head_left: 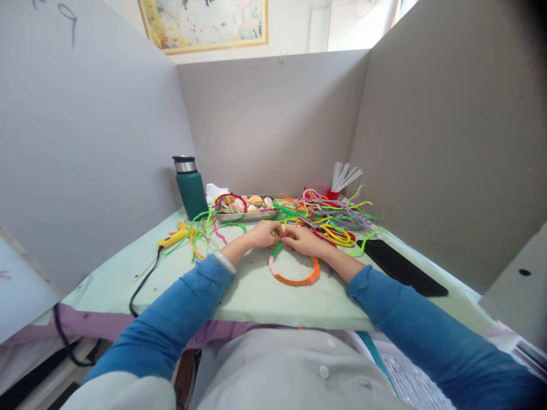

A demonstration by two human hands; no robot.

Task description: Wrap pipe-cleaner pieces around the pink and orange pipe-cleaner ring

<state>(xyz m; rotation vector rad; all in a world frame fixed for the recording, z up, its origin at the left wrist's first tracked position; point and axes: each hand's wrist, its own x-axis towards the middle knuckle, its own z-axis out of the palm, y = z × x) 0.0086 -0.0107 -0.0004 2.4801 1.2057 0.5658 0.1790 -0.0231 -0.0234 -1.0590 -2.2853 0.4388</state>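
Observation:
A ring wrapped in pipe cleaners (296, 281), with orange, pink and green stretches, lies just above the table near its front. My left hand (264, 233) pinches at the green stretch on the ring's far side. Close against it, my right hand (302, 240) has its thumb and fingers closed at the same green pipe cleaner. The fingertips of both hands meet, and they partly hide the strand between them. Behind the right hand, scissors (308, 222) rest among loose pipe cleaners (337, 210) of many colours.
Left stand a green bottle (191, 191) and a yellow glue gun (174, 234) with a black cord. A metal tray (248, 216) of shells sits at the back. Glue sticks (344, 176) fill a red cup. A black phone-like slab (399, 266) lies right. Grey partitions (273, 125) enclose the table.

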